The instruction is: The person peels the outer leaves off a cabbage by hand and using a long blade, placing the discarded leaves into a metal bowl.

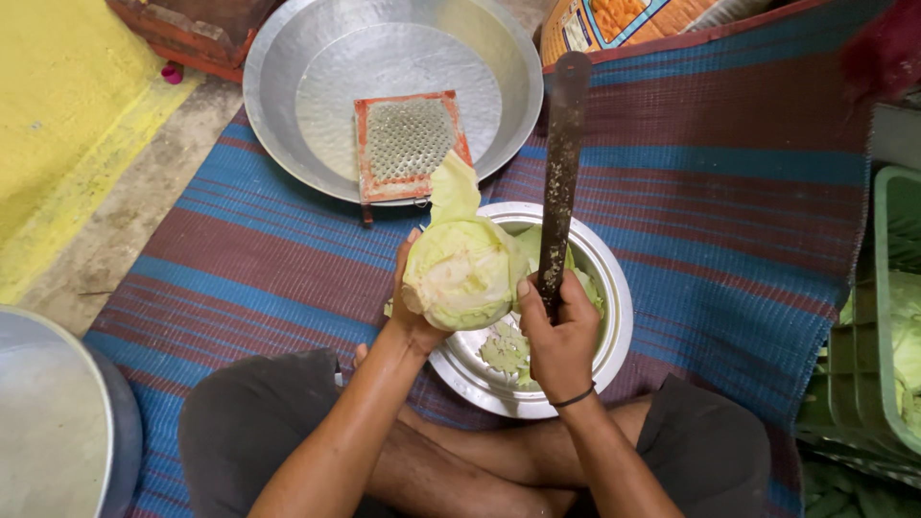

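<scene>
The person sits cross-legged on a striped mat (729, 221), both hands raised over a steel bowl (614, 326) that rests just in front of the knees. The left hand (411, 307) cups a pale green cabbage (463, 271) from its left and underside, grip wrapped round it, cut stem face turned toward the person. The right hand (559, 336) has its grip closed tight on the handle of a long dark blade (561, 163), whose long axis runs from the hand away to the far side, nearly upright in the view. The blade stands just right of the cabbage, its edge close beside the head, touching or nearly so. Cabbage scraps (506, 350) lie in the bowl beneath. Farther off sits a wide metal pan (288, 86) holding a flat grater (408, 144)
</scene>
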